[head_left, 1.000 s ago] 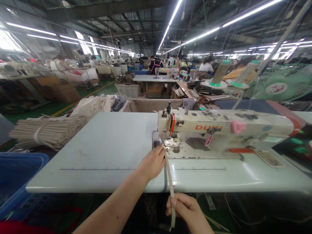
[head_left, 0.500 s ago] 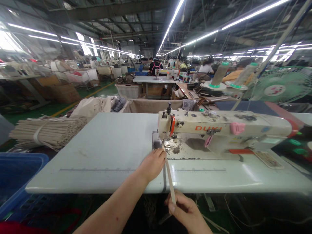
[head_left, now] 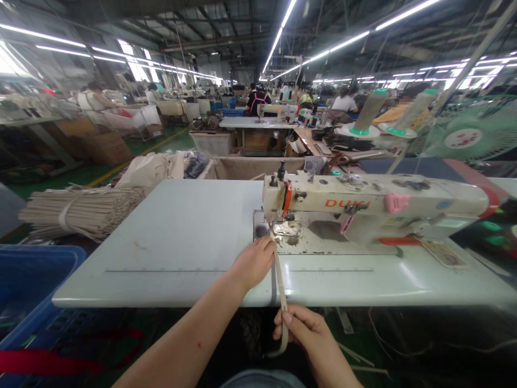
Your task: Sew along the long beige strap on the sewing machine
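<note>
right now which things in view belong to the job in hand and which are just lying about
Part of the job:
pale strip, pinched by the right hand, left hand touching it
sewing machine

Seemingly just nearby:
blue crate
tied bundle
green fan

- A pale-green fan stood at far right.
- A blue crate sat at lower left.
- White strip lights glowed overhead.

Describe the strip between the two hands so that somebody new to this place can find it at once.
Find the pale sewing machine with orange lettering on the table. In front of its needle end, a narrow beige strip runs from the left hand to the right hand. Unlike the tied bundle of strips at left, it is single and at the hands.
</note>
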Motion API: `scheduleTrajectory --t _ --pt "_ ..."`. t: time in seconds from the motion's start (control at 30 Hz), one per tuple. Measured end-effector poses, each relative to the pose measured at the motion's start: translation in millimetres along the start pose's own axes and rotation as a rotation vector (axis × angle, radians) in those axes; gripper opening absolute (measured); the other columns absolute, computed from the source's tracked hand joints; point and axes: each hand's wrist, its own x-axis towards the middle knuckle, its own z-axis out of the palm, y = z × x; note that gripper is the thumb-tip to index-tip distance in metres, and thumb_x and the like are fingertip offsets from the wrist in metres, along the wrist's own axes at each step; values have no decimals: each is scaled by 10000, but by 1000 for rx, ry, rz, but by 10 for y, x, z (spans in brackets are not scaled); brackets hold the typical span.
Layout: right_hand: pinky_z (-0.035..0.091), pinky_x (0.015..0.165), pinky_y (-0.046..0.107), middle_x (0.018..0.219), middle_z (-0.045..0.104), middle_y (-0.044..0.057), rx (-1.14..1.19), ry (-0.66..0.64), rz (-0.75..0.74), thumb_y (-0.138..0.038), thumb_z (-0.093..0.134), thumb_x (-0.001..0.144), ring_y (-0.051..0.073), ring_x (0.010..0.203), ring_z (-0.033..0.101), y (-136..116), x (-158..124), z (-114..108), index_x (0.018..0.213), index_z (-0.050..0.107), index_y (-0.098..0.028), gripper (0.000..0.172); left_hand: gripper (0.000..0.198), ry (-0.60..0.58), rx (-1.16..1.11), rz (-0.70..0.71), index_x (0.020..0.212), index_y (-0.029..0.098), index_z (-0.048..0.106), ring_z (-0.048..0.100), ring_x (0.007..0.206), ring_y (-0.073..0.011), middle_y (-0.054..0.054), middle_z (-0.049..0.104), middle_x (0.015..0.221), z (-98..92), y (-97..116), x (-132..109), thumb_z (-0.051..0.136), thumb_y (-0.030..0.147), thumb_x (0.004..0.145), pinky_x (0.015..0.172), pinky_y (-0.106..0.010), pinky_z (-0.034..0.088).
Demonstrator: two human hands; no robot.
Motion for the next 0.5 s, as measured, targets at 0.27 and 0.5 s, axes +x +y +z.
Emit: scheduleTrajectory --t 0.27,0.5 --pt "508 684 283 711 743 74 -4 -3 6 -566 803 808 179 691 645 -10 -16 -25 807 788 -142 424 176 -4 -32 3 1108 211 560 625 1156 -242 -92 610 1223 18 -28 -11 494 127 968 1053 -435 532" --pt "498 674 293 704 733 74 -30 -11 4 -581 788 816 185 680 630 -41 -21 -21 770 779 -146 437 196 -3 -56 7 1133 218 558 613 1188 -248 -95 600 1247 17 -32 -14 479 133 976 1044 -442 538"
